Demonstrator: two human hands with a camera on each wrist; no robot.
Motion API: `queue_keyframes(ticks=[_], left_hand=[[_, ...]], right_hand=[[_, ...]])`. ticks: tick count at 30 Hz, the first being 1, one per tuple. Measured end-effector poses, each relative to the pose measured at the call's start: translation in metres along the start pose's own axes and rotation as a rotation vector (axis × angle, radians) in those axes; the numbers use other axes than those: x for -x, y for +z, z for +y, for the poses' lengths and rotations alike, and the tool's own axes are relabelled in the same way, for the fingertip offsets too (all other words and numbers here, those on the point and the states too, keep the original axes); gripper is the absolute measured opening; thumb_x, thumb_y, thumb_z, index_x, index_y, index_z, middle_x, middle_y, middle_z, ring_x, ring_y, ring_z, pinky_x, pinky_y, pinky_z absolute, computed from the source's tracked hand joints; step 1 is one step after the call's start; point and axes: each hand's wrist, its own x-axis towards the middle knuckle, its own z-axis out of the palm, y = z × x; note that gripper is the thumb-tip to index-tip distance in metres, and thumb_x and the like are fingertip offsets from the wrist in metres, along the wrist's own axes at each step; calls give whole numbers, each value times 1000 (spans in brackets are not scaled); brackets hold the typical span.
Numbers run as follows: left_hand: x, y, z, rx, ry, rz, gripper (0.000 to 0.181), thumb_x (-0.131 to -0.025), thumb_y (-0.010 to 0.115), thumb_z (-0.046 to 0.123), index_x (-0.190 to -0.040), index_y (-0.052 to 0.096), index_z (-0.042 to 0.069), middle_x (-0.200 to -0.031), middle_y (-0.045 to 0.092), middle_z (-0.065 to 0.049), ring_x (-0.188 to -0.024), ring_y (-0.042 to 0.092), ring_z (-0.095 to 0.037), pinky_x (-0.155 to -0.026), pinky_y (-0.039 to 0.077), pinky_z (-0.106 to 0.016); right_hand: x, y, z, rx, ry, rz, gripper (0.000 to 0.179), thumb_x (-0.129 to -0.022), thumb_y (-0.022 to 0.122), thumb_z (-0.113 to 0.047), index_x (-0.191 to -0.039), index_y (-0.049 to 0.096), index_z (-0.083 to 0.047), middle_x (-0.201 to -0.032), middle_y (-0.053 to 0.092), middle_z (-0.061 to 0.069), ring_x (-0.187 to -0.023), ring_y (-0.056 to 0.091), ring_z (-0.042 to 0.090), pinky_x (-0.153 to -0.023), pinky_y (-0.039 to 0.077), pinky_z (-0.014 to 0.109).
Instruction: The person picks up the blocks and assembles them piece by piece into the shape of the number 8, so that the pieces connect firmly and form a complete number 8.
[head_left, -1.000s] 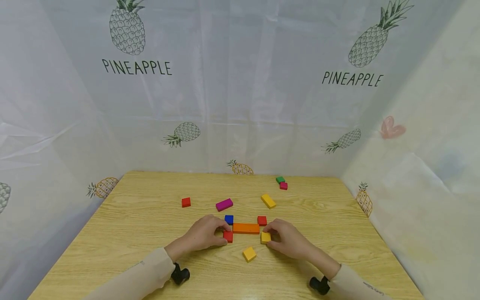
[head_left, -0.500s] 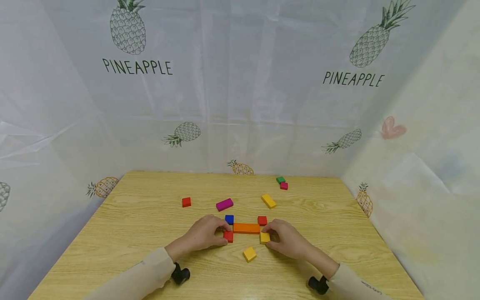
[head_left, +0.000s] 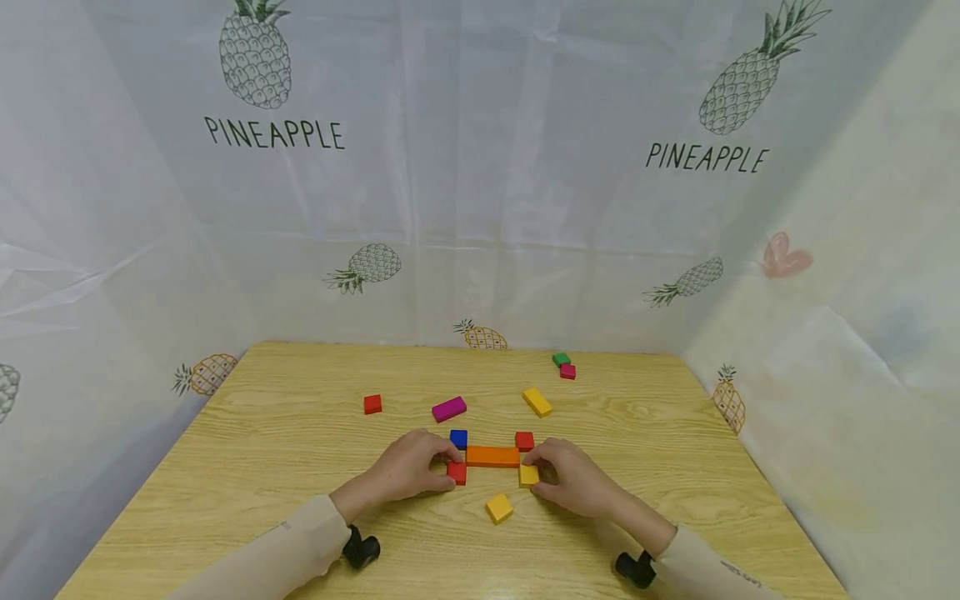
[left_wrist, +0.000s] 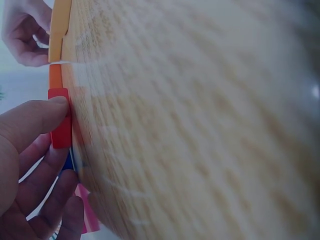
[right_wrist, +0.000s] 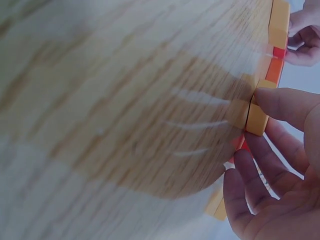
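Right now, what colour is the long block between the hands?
Orange; the long block shows best in the head view.

A red block, a yellow block and an orange bar stand out against the honey-coloured woodgrain bench; the sleeves are beige, the whitish sheet patterned with line-drawn pineapples, mostly dark green.

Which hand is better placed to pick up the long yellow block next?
Probably the right hand: the long yellow block lies ahead of its fingers, while the left hand is across the orange block. The right hand would first need to release the small yellow block it pinches.
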Motion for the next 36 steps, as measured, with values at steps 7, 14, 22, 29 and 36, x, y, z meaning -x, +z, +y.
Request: queue_keyframes(ticks=[7, 14, 22, 29, 36], left_hand=[[0, 0, 1, 0, 2, 1, 25, -87, 90, 24, -109, 81, 22, -104, 77, 13, -96, 65, -12, -87, 54, -37], [0, -1, 0, 0, 11, 0, 24, -87, 89, 24, -109, 81, 22, -104, 77, 13, -95, 65, -10, -87, 55, -36], [-1, 1, -2, 5, 2, 1, 22, -87, 89, 24, -108, 81, 23, -102, 76, 15, -93, 63, -8, -86, 54, -33], [-2, 2, -3, 7, -1, 7, 22, -86, 89, 23, -107, 81, 24, -101, 76, 16, -92, 63, -8, -86, 54, -33], [-1, 1, -3, 1, 3, 8, 22, -86, 89, 24, -107, 81, 23, -102, 77, 15, -93, 64, -8, -87, 54, -33]], right_hand=[[0, -1, 0, -11, 7, -6, 26, -93, 83, -14, -118, 73, -11, -110, 69, -3, -96, 59, 13, -88, 54, 33], [0, 0, 0, -13, 2, -6, 26, -93, 84, -15, -117, 73, -12, -109, 69, -5, -96, 59, 12, -89, 54, 34], [0, 0, 0, -11, -1, -3, 28, -93, 84, -17, -118, 73, -13, -112, 70, -5, -102, 62, 16, -94, 55, 39], [3, 0, -1, -8, -7, 11, 27, -94, 83, -18, -119, 74, -13, -113, 70, -4, -103, 63, 17, -95, 55, 40], [1, 0, -1, 3, -1, 5, 25, -95, 82, -19, -118, 74, -13, -113, 69, -5, -105, 63, 17, -96, 55, 40]])
